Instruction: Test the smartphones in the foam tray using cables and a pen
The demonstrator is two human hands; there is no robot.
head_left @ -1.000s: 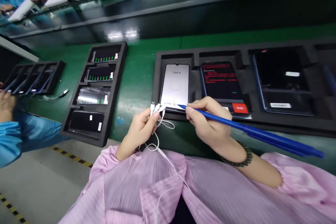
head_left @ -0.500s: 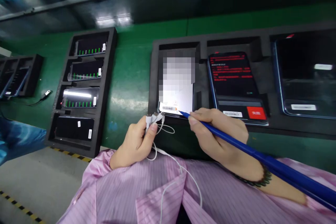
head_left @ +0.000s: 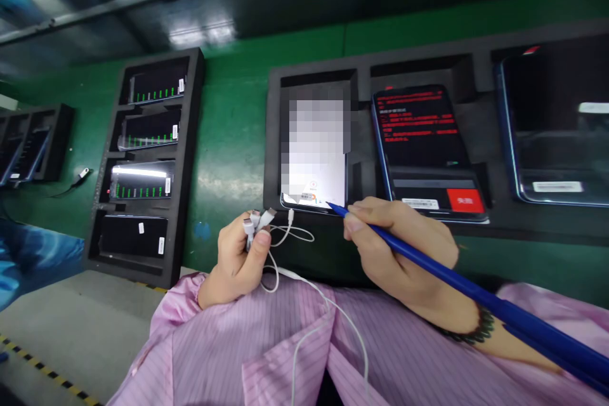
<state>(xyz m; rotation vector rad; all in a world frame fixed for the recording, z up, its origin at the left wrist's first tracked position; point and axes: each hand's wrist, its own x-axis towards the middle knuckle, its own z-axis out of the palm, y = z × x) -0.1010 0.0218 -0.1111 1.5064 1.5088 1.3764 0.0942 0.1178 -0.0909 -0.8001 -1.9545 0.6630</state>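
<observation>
I see my right hand (head_left: 399,254) gripping a long blue plastic rod (head_left: 476,295). Its long axis runs from lower right up to the left, and its tip touches the bottom edge of the lit white-screened phone (head_left: 316,171) in the black foam tray (head_left: 271,139). My left hand (head_left: 235,260) is clenched round a bundle of white cable plugs (head_left: 257,222) just below that tray.

the left hand (head_left: 235,260) grips plugs (head_left: 257,221) just before the tray (head_left: 271,139). to its right, the right hand (head_left: 399,247) holds a stick (head_left: 476,298), tip on the lit phone (head_left: 316,165) in the tray's left slot. another phone (head_left: 423,146) lies right of it. a second tray (head_left: 190,139) lies well left.
</observation>
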